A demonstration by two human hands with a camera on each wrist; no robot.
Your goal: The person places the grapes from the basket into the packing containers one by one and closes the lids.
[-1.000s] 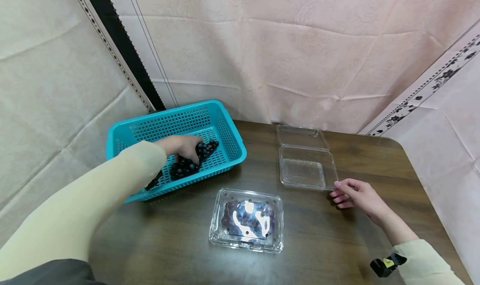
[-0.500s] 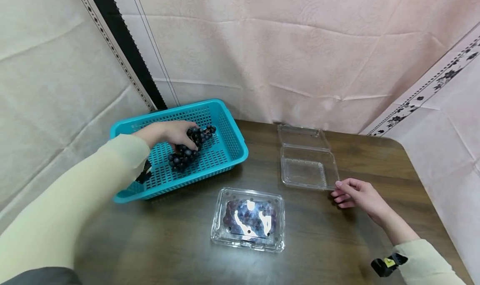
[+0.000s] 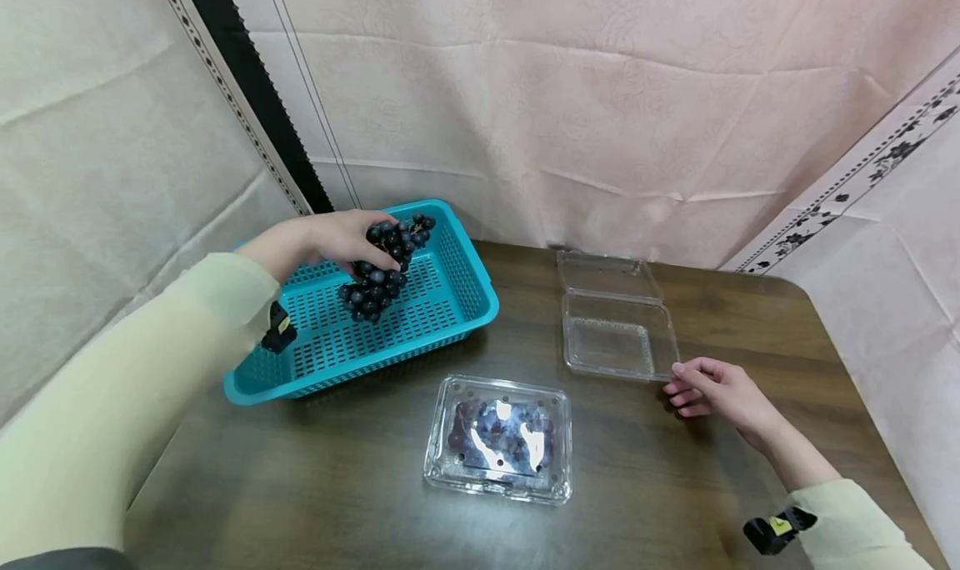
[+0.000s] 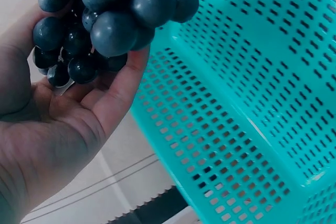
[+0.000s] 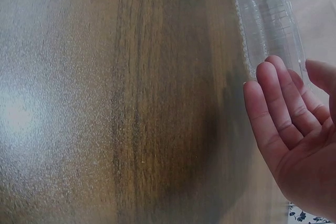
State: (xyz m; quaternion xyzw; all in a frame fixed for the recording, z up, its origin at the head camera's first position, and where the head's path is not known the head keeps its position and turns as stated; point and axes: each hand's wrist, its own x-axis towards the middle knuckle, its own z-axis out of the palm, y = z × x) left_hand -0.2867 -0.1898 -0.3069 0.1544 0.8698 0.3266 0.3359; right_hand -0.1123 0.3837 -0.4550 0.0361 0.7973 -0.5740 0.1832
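My left hand grips a bunch of dark grapes and holds it above the turquoise basket. Up close in the left wrist view, the grapes sit between thumb and curled fingers, with the lower part hanging free. Over on the right, my right hand pinches the near right corner of an open clear plastic clamshell box lying on the table. In the right wrist view, the rim of the box runs between thumb and index finger, while the other fingers stay extended below.
A closed clamshell box with dark grapes inside stands at the front middle of the wooden table. Pale cloth hangs behind the table and at both sides. The basket's wall has raised edges all round.
My left hand has lifted the grape bunch up from the basket's floor, moving it away toward the back. The right hand and both plastic boxes have stayed in place.
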